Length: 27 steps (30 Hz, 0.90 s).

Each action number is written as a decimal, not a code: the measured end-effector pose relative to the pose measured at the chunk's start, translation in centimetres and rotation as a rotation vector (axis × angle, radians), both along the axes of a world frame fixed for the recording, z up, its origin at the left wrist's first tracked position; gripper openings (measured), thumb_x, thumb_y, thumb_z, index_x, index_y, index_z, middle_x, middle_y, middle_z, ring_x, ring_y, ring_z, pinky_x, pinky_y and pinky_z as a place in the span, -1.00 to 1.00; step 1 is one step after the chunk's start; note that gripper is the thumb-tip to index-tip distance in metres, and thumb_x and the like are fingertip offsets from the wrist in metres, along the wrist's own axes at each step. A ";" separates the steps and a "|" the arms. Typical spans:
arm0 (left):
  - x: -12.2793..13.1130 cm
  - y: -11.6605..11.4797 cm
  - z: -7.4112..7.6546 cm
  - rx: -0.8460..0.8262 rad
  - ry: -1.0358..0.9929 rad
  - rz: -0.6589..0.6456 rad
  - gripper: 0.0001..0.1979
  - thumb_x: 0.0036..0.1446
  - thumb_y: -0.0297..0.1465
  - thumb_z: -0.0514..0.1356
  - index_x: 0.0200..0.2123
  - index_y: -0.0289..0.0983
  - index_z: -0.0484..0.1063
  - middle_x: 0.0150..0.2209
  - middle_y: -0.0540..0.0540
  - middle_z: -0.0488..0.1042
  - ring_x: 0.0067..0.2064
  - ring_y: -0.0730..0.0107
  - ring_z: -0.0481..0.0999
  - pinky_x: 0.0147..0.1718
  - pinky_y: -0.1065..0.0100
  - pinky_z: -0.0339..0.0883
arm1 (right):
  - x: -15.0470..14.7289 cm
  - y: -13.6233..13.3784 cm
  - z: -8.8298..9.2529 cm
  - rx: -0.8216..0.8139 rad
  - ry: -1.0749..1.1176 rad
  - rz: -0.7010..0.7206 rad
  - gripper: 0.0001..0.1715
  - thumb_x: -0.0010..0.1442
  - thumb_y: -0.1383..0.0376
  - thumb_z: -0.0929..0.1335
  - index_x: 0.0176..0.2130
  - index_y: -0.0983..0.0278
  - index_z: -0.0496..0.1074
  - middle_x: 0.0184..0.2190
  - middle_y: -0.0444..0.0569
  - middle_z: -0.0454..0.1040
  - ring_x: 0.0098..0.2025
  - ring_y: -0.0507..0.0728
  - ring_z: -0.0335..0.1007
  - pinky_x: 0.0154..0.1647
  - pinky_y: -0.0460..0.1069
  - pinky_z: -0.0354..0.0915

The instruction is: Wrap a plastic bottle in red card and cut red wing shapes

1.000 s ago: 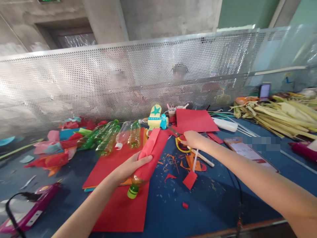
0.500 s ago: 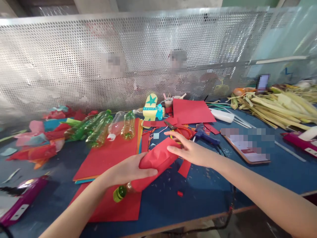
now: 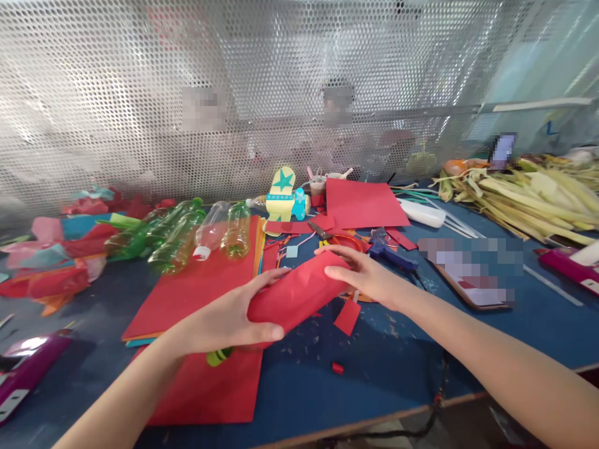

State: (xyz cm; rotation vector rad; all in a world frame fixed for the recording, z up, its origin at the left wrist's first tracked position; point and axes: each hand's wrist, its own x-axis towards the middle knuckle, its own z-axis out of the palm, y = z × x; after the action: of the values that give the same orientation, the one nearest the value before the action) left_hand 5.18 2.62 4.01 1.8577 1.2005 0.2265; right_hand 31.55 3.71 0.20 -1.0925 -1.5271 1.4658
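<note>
A plastic bottle wrapped in red paper (image 3: 299, 293) lies slanted above the blue table, its green cap (image 3: 218, 357) poking out at the lower left. My left hand (image 3: 231, 318) is closed around the lower part of the wrapped bottle. My right hand (image 3: 362, 277) grips the upper end of the red wrap, fingers curled over it. Under the bottle lie red paper sheets (image 3: 201, 287).
Several empty bottles (image 3: 187, 234) lie at the back left beside crumpled coloured paper (image 3: 56, 262). A paper rocket model (image 3: 283, 196), scissors (image 3: 337, 240), a blue glue gun (image 3: 388, 249), a phone (image 3: 468, 277) and palm leaves (image 3: 524, 199) lie further right. A perforated metal screen (image 3: 140, 100) closes the back.
My right hand came back from the scissors area and took hold of the top of the red-wrapped bottle. The bottle tilted flatter and moved nearer to me.
</note>
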 end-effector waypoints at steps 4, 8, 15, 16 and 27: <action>-0.1 -0.3 0.3 0.191 -0.044 0.036 -0.09 -0.09 -0.13 0.36 0.30 0.07 0.02 0.32 0.00 0.15 0.20 0.01 0.32 0.09 0.21 0.28 | 0.3 0.4 0.6 -0.130 0.055 -0.125 -0.58 0.14 0.14 0.38 0.01 0.09 0.37 -0.02 -0.03 0.47 -0.07 0.18 0.48 -0.21 0.08 0.52; 0.5 -0.2 -0.8 0.380 0.015 0.032 -0.35 0.07 -0.10 0.25 0.23 0.01 0.22 0.22 -0.02 0.33 0.19 0.04 0.34 0.17 0.17 0.17 | 0.3 0.7 0.5 -0.233 0.061 -0.199 -0.61 0.18 0.20 0.37 0.02 0.16 0.35 0.00 0.02 0.46 -0.06 0.18 0.49 -0.25 0.05 0.57; 0.3 0.9 -2.4 0.467 0.067 -0.081 -0.44 0.19 -0.12 0.14 0.24 -0.08 0.22 0.19 -0.09 0.38 0.16 0.11 0.38 0.15 0.13 0.20 | 0.1 0.7 0.0 -0.296 0.037 -0.209 -0.60 0.20 0.22 0.37 0.03 0.16 0.32 0.03 0.04 0.44 -0.06 0.19 0.49 -0.18 0.06 0.56; 0.3 1.0 -2.5 0.474 0.073 -0.092 -0.44 0.20 -0.12 0.13 0.25 -0.08 0.20 0.21 -0.08 0.36 0.18 0.12 0.37 0.16 0.12 0.19 | 0.1 0.7 0.0 -0.286 0.037 -0.209 -0.59 0.18 0.21 0.38 0.03 0.15 0.32 0.03 0.02 0.44 -0.07 0.19 0.49 -0.17 0.07 0.56; -0.6 2.2 -3.4 0.502 0.110 -0.177 -0.53 0.32 -0.15 -0.06 0.27 0.04 0.13 0.29 0.00 0.23 0.32 0.19 0.13 0.22 0.13 0.12 | 1.8 1.4 -0.8 -0.031 -0.164 -0.107 -0.53 0.24 -0.06 0.28 0.06 0.05 0.36 0.02 -0.03 0.45 -0.17 0.21 0.53 -0.19 0.14 0.52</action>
State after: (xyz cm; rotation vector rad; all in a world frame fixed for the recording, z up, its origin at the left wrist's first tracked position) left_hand 4.53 4.85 0.57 2.4267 1.1111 0.3550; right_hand 33.36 5.15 -0.61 -1.3202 -1.5356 1.3588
